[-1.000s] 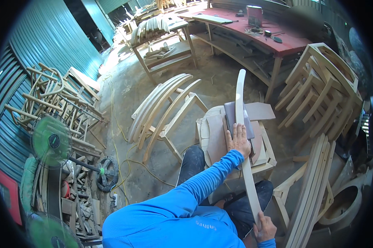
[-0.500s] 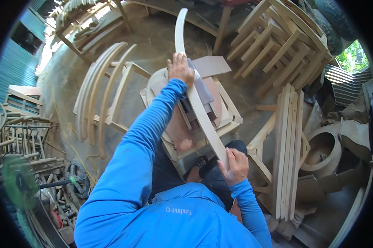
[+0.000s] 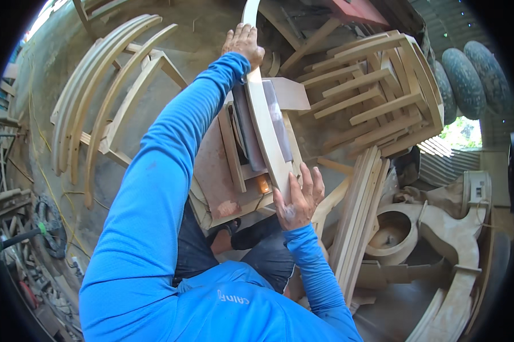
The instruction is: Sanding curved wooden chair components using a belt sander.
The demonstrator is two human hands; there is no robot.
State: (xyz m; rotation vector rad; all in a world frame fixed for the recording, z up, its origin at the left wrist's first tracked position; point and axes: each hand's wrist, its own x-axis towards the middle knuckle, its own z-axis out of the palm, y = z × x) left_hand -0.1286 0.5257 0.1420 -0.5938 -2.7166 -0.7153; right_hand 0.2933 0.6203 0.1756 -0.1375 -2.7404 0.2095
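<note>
A long, pale, curved wooden strip (image 3: pixel 263 128) lies lengthwise over a narrow grey surface (image 3: pixel 246 128) that looks like a sanding belt, set in a wooden frame. My left hand (image 3: pixel 244 44) is closed over the strip's far part, its fingers wrapped across the top. At the near end, my right hand (image 3: pixel 300 199) holds the strip between thumb and fingers, the fingers stretched along its right side. The strip's far tip runs out of view at the top. Beneath the frame, a reddish-brown board (image 3: pixel 214 171) shows, and a small orange block (image 3: pixel 263 184) sits near my right hand.
Several curved wooden strips (image 3: pixel 94 94) lean on a frame at the left. Stacked wooden frames (image 3: pixel 376 91) stand at the far right. Long straight slats (image 3: pixel 356 214) lie right of my right arm, beside a round-mouthed duct (image 3: pixel 391 233). A yellow cord (image 3: pixel 37 154) crosses the floor at left.
Both hands have moved away from me with the curved strip, sliding it farther over the grey surface. My right hand's fingers are straighter. The view has turned, and the orange block has come into sight.
</note>
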